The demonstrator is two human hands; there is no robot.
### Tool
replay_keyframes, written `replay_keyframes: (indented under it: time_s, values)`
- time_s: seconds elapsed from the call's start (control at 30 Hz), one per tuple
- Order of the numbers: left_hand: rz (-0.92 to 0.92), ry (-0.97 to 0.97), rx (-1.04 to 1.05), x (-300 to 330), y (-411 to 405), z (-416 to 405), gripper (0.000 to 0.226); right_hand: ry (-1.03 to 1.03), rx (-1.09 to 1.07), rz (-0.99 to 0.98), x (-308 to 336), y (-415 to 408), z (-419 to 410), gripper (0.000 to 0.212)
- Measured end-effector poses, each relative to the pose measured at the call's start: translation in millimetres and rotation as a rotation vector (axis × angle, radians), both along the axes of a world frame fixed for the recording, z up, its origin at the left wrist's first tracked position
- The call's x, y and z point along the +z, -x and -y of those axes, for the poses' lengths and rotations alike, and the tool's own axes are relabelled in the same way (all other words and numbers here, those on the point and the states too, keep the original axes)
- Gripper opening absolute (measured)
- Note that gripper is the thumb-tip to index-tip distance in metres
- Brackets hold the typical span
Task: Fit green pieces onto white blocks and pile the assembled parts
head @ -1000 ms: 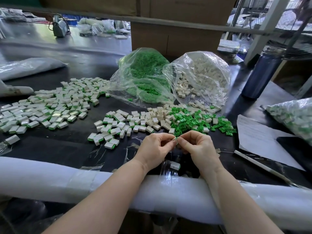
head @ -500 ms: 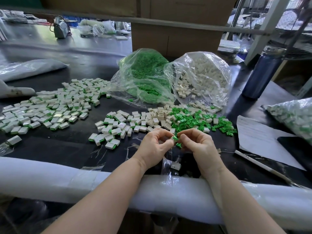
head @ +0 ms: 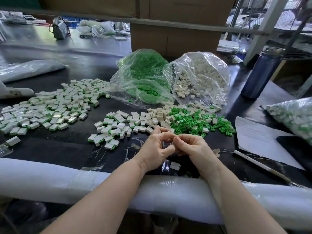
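Note:
My left hand point(head: 154, 150) and my right hand point(head: 194, 147) meet fingertip to fingertip low over the black table, fingers curled. They pinch a small part between them, almost wholly hidden by the fingers. Just beyond lie loose green pieces point(head: 190, 123) and plain white blocks point(head: 158, 115). A small heap of assembled white-and-green parts point(head: 109, 130) sits to the left, with a larger pile point(head: 50, 107) further left. One single white block point(head: 175, 165) lies under my wrists.
Open clear bags of green pieces point(head: 145, 78) and white blocks point(head: 202, 76) stand behind. A dark blue bottle point(head: 260, 73), a paper sheet point(head: 260, 139), a thin white rod point(head: 260, 166) and a filled bag point(head: 293, 115) are on the right. A white foam roll point(head: 50, 179) pads the near edge.
A green piece showed between my fingertips half a second ago; now the fingers have closed in over it and it is hidden. Both hands stayed in the same spot.

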State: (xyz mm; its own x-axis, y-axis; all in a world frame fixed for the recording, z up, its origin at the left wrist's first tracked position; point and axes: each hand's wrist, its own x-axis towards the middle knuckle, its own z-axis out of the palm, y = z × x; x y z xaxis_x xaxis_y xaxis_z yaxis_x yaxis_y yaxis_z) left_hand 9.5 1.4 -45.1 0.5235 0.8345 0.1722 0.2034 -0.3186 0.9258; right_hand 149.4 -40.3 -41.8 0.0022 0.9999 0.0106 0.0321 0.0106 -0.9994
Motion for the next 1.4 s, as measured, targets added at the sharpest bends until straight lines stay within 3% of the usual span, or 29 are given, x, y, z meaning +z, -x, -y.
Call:
replay_keyframes:
  time_s: [0.63,1.13,1.4]
  values:
    - [-0.138,-0.031,-0.024,-1.1,-0.4,1.4,0.016,0.002,-0.064,-0.039,1.5,0.5,2.3,0.011]
    - [-0.176,-0.035,-0.013,-4.0,-0.4,-0.2,0.025,0.000,-0.078,-0.015,1.4,0.5,1.8,0.013]
    - [-0.183,-0.035,-0.020,-4.5,-0.2,-0.5,0.015,-0.002,-0.094,-0.010,3.1,1.8,2.3,0.014]
